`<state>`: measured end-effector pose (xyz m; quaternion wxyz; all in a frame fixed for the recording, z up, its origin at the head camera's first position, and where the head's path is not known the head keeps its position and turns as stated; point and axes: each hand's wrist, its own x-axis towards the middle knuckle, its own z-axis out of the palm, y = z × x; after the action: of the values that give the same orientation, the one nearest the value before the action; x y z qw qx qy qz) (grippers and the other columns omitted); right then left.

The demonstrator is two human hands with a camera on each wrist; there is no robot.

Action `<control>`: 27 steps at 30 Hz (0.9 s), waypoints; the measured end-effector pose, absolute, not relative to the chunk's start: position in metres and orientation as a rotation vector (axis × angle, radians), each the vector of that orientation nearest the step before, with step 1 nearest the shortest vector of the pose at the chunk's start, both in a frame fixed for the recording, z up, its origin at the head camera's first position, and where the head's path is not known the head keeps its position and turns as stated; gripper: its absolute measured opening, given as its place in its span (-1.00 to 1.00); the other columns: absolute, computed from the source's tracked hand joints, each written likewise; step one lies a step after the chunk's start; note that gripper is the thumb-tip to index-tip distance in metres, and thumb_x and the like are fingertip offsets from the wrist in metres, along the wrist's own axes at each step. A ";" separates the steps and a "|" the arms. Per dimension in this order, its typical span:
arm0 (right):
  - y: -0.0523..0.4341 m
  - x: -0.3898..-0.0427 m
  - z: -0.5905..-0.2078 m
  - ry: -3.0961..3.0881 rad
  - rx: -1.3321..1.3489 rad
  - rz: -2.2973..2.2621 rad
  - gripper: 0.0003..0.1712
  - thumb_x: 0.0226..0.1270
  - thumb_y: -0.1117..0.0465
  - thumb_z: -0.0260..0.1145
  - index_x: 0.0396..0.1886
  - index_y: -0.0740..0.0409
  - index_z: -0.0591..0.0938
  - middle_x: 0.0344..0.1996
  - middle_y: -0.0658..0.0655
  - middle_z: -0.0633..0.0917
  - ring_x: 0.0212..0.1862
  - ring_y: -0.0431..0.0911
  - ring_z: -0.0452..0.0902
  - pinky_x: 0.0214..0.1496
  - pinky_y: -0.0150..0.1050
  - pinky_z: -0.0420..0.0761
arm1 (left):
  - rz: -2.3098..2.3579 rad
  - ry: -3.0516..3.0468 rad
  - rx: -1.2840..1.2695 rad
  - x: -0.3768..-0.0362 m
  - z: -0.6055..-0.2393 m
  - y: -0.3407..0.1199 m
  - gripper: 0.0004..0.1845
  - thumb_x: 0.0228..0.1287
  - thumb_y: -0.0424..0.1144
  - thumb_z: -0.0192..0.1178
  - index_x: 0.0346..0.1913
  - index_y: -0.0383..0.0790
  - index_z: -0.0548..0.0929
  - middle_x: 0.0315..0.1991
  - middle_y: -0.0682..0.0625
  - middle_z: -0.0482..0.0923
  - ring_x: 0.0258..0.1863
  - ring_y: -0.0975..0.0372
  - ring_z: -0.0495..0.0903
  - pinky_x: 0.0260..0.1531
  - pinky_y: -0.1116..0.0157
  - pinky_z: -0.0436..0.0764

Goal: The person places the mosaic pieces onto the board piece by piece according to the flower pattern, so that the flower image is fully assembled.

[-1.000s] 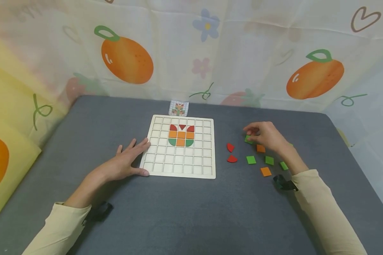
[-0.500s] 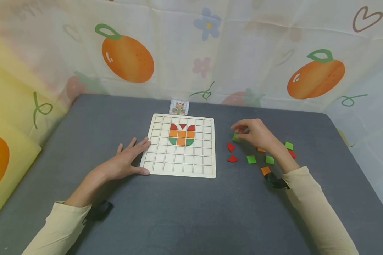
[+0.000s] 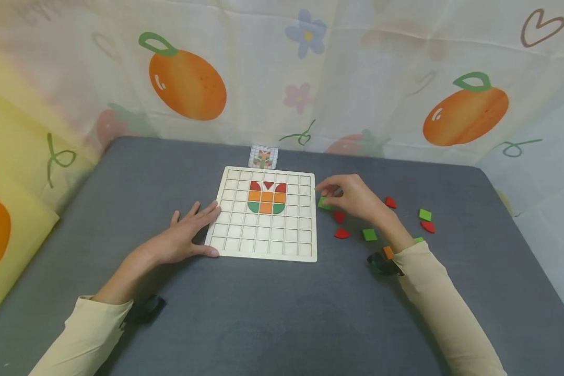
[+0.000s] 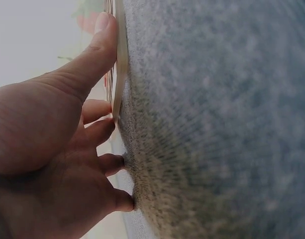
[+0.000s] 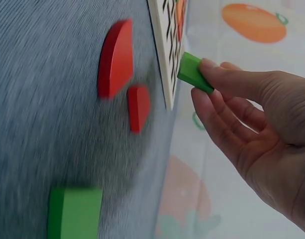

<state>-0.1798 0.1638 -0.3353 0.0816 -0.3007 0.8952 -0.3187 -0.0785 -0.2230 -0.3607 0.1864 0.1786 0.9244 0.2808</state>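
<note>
A pale wooden grid board (image 3: 263,245) lies on the grey table, with red, orange and green pieces (image 3: 266,198) set in its upper middle cells. My left hand (image 3: 190,235) lies flat against the board's left edge, thumb on the near corner (image 4: 105,30). My right hand (image 3: 350,196) hovers just right of the board and pinches a green square piece (image 3: 324,203) (image 5: 193,73) between thumb and fingertips. The board's edge (image 5: 164,55) is close to that piece in the right wrist view.
Loose red, green and orange pieces lie right of the board: red ones (image 3: 341,233) (image 5: 115,57), a green square (image 3: 369,234) (image 5: 75,211), another green (image 3: 425,214). A small pattern card (image 3: 263,157) stands behind the board. Fruit-print cloth walls the table.
My right hand has lifted a green piece from the loose pile and carried it left, up to the board's right edge. The left hand has stayed put.
</note>
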 end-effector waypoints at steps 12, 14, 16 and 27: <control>0.125 -0.174 -0.331 2.624 -1.047 -0.930 -0.65 0.16 0.38 0.46 -0.01 0.25 0.70 -0.29 0.05 0.71 -0.21 -0.12 0.59 -0.12 -0.18 0.60 | 0.754 2.633 0.507 -0.079 -0.360 -0.223 0.09 0.07 0.08 0.41 0.54 -0.27 0.06 0.56 -0.22 -0.12 0.49 -0.29 -0.27 0.27 -0.38 -0.32; 0.119 -0.173 -0.331 2.610 -1.060 -0.925 -0.65 0.17 0.38 0.45 -0.01 0.25 0.70 -0.29 0.05 0.71 -0.21 -0.13 0.58 -0.13 -0.19 0.60 | 0.747 2.640 0.505 -0.079 -0.360 -0.223 0.08 0.07 0.07 0.42 0.54 -0.27 0.07 0.56 -0.23 -0.11 0.49 -0.29 -0.26 0.27 -0.38 -0.32; 0.114 -0.173 -0.331 2.592 -1.069 -0.920 -0.66 0.17 0.38 0.45 -0.01 0.25 0.70 -0.29 0.04 0.71 -0.22 -0.13 0.58 -0.13 -0.20 0.61 | 0.742 2.643 0.504 -0.080 -0.360 -0.222 0.08 0.06 0.06 0.43 0.53 -0.28 0.08 0.56 -0.23 -0.10 0.49 -0.29 -0.25 0.28 -0.37 -0.30; 0.077 -0.171 -0.339 2.464 -1.183 -1.000 -0.70 0.14 0.38 0.48 -0.10 0.27 0.71 -0.31 0.09 0.71 -0.23 -0.16 0.58 -0.15 -0.28 0.59 | 0.737 2.651 0.538 -0.081 -0.361 -0.223 0.09 0.04 0.06 0.44 0.52 -0.30 0.10 0.55 -0.24 -0.08 0.49 -0.29 -0.23 0.31 -0.35 -0.26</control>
<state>-0.1711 0.0769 -0.3394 0.1154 -0.4037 0.8410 -0.3412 -0.0812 -0.2231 -0.3607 0.1684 0.1891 0.9321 0.2591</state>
